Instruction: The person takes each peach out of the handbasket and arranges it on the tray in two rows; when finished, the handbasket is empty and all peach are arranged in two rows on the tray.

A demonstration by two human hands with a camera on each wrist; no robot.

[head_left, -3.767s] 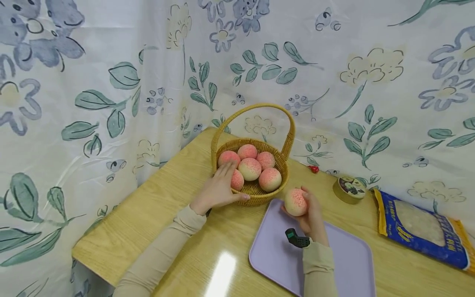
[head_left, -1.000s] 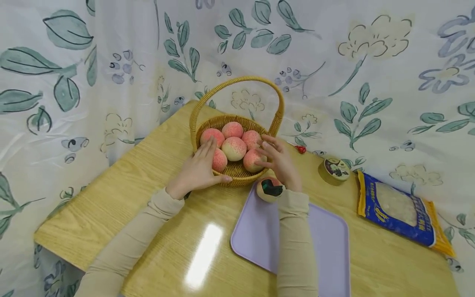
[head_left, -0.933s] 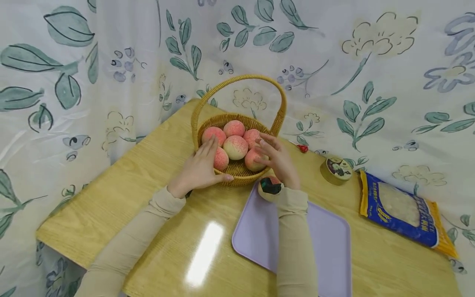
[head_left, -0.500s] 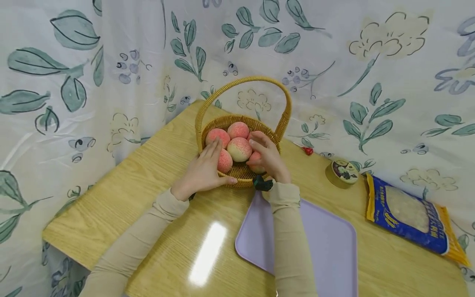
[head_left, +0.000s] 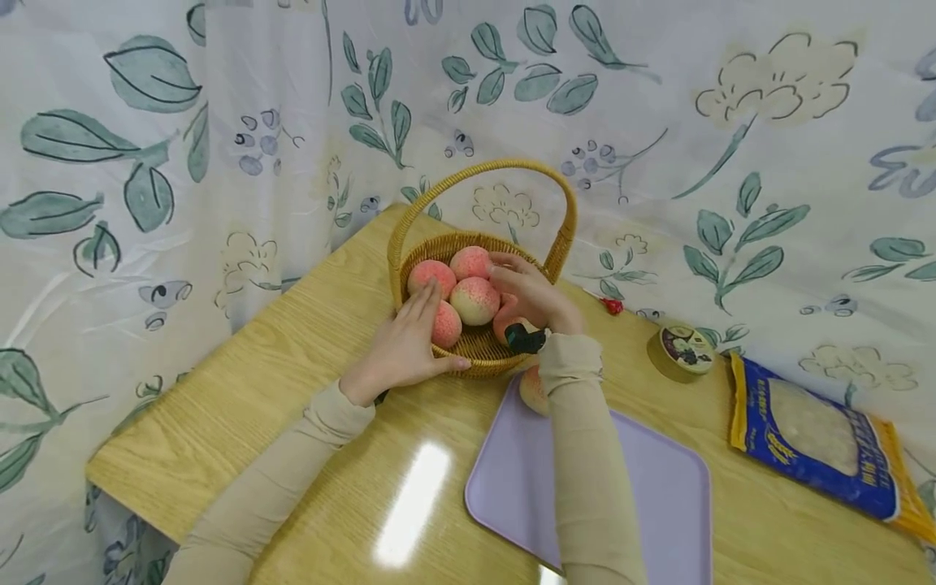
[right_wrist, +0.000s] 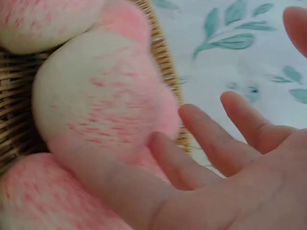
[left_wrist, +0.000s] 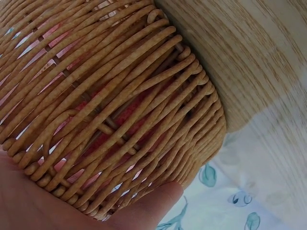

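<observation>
A wicker basket (head_left: 478, 362) with a tall handle holds several pink-and-cream peaches (head_left: 475, 301). My left hand (head_left: 404, 345) rests over the basket's left rim, fingers straight across the peaches on that side, thumb along the front rim. In the left wrist view, the thumb (left_wrist: 153, 203) lies against the woven rim. My right hand (head_left: 532, 291) reaches over the basket's right side, fingers spread and relaxed. In the right wrist view, one finger overlaps a peach (right_wrist: 96, 91) while the others stand apart. The right hand hides the peaches at the back right.
A lilac tray (head_left: 661, 487) lies under the right forearm, with one peach (head_left: 534, 392) at its far left corner. Farther right are a round tin (head_left: 682, 351) and a blue-and-yellow bag (head_left: 819, 435). A small red item (head_left: 612, 306) lies near the floral curtain.
The right hand held a peach over the tray earlier; that peach now lies on the tray. Over the last second, the right hand has reached deeper over the basket. The left hand stays.
</observation>
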